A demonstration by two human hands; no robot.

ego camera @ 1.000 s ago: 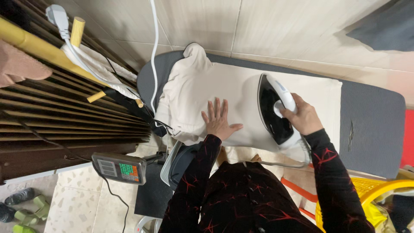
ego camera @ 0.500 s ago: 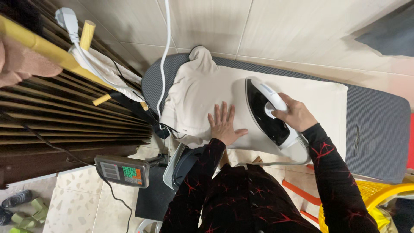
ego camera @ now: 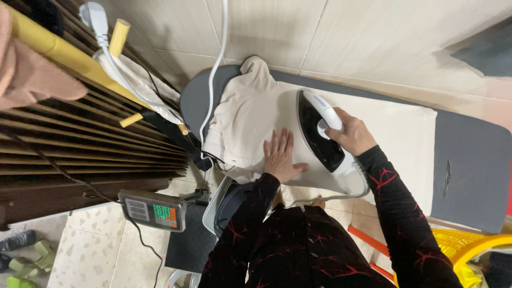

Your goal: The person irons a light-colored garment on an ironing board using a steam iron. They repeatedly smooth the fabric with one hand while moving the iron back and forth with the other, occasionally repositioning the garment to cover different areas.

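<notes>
Left hand [ego camera: 281, 156] lies flat, palm down, fingers spread; right hand [ego camera: 352, 133] is curled in a closed grip, both forearms extended forward.

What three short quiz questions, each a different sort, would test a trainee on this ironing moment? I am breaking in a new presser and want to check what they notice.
1. True or false: the left hand lies flat on the cream garment.
2. What does the right hand grip? A) a hanger B) the iron C) a spray bottle
3. What grey surface carries the garment?

Key:
1. True
2. B
3. The ironing board
</notes>
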